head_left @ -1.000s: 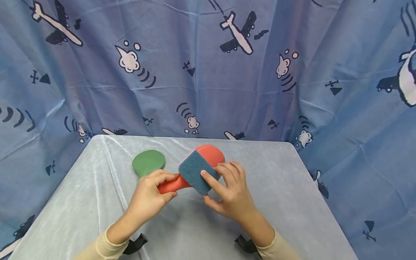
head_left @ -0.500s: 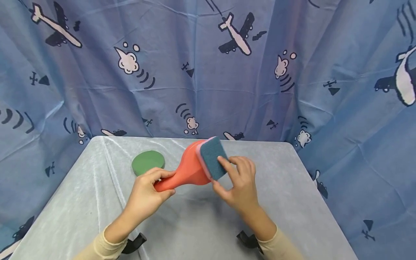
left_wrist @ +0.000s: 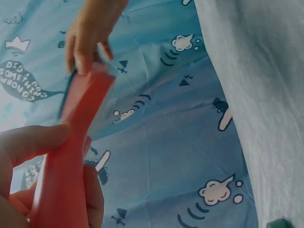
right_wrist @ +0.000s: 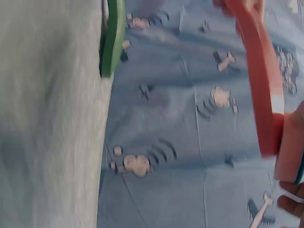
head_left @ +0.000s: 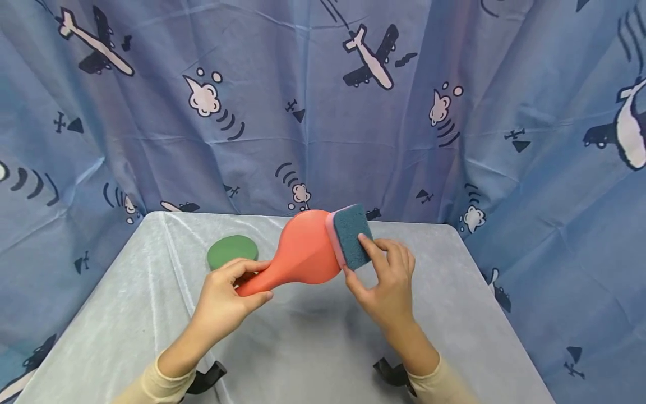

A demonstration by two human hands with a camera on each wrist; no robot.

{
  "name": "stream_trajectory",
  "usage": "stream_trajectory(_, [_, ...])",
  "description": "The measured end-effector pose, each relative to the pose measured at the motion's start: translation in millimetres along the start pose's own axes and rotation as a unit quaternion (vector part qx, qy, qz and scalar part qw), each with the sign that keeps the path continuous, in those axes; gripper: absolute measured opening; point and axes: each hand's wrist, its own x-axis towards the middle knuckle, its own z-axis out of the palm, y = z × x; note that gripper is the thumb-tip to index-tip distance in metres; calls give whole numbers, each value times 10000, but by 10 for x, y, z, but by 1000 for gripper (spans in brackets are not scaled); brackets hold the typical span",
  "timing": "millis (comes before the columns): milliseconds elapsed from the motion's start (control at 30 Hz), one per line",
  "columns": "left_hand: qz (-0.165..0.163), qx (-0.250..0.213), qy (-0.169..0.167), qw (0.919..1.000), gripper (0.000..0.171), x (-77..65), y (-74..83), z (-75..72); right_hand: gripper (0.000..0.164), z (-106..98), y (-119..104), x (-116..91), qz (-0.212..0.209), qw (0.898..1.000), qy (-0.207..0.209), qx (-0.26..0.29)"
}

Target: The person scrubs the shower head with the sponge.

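Observation:
My left hand [head_left: 219, 300] grips the handle of an orange-red paddle [head_left: 308, 247], thumb under it and fingers over the top. The paddle's round, smooth face is tilted up toward me, raised above the table. In my right hand [head_left: 388, 286] is a sponge [head_left: 353, 238] with a blue-green rough side and a pink side, pinched between thumb and fingers. The pink side lies against the paddle's right rim; in the right wrist view the pink sponge edge [right_wrist: 288, 154] meets the paddle's end [right_wrist: 268, 133]. A green paddle-like disc [head_left: 232, 251] lies behind my left hand.
A pale grey cloth covers the table [head_left: 444, 314]. Behind and beside it hangs a blue curtain [head_left: 323, 112] printed with planes and clouds. Black straps [head_left: 207, 379] sit at both wrists.
My right hand has slid the sponge rightward and up across the paddle's face, from near the handle to the far rim. The left hand stays almost in place while the paddle tilts slightly.

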Motion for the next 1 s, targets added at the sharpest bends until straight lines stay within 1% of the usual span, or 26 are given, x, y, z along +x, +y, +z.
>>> stream_trajectory(67, [-32, 22, -12, 10000, 49, -2, -7, 16, 53, 43, -110, -55, -514, 9987, -71, -11])
stream_trajectory(133, [-75, 36, -15, 10000, 48, 0, -20, 35, 52, 80, -207, -100, -1070, 9941, -176, -36])
stream_trajectory(167, [-72, 70, -3, 9999, 47, 4, -28, 44, 51, 92, -239, -114, -1269, 9916, -228, -64])
stream_trajectory(200, [-69, 111, 13, 9999, 46, 7, -34, 52, 51, 96, -254, -122, -1383, 9899, -276, -105])
stream_trajectory(233, [-51, 153, 36, 9999, 46, 10, -40, 60, 52, 94, -251, -122, -1390, 9897, -315, -148])
stream_trajectory(267, [-22, 176, 60, 9998, 46, 15, -46, 65, 52, 87, -227, -114, -1293, 9908, -340, -192])
stream_trajectory(300, [9, 189, 84, 9998, 46, 18, -49, 69, 53, 75, -188, -98, -1108, 9930, -325, -240])
stream_trajectory(400, [109, 193, 160, 9996, 46, 25, -49, 74, 54, 19, -27, -44, -235, 9987, -312, -323])
stream_trajectory(467, [149, 140, 191, 9996, 47, 23, -46, 73, 54, -18, 52, -16, 280, 9986, -329, -291])
stream_trajectory(500, [160, 97, 196, 9996, 47, 21, -45, 72, 54, -30, 67, -10, 425, 9982, -329, -260])
stream_trajectory(533, [166, 64, 203, 9996, 47, 20, -46, 71, 54, -38, 64, -10, 473, 9981, -336, -207])
stream_trajectory(567, [168, 22, 204, 9996, 47, 18, -47, 70, 54, -36, 43, -12, 410, 9986, -313, -144])
stream_trajectory(600, [183, -4, 213, 9996, 47, 17, -51, 70, 55, -30, 5, -19, 246, 9992, -297, -69])
stream_trajectory(667, [200, -26, 238, 9995, 47, 21, -64, 70, 56, -2, -110, -44, -314, 9991, -289, -2])
stream_trajectory(700, [204, -31, 250, 9995, 46, 26, -73, 70, 55, 18, -173, -59, -678, 9972, -302, -15])
stream_trajectory(767, [186, -65, 278, 9994, 45, 39, -89, 71, 55, 55, -276, -81, -1339, 9903, -343, -121])
stream_trajectory(800, [161, -77, 291, 9994, 45, 46, -98, 71, 55, 69, -307, -88, -1568, 9868, -361, -189])
stream_trajectory(833, [116, -111, 288, 9995, 45, 54, -103, 70, 54, 76, -320, -90, -1701, 9845, -346, -252])
stream_trajectory(867, [74, -148, 285, 9995, 45, 61, -107, 71, 54, 77, -315, -87, -1700, 9844, -330, -306])
stream_trajectory(900, [49, -180, 282, 9994, 45, 67, -111, 72, 54, 70, -289, -79, -1581, 9862, -294, -386])
stream_trajectory(1000, [-52, -289, 250, 9993, 45, 63, -116, 53, 54, 37, -156, -30, -805, 9958, -119, -408])
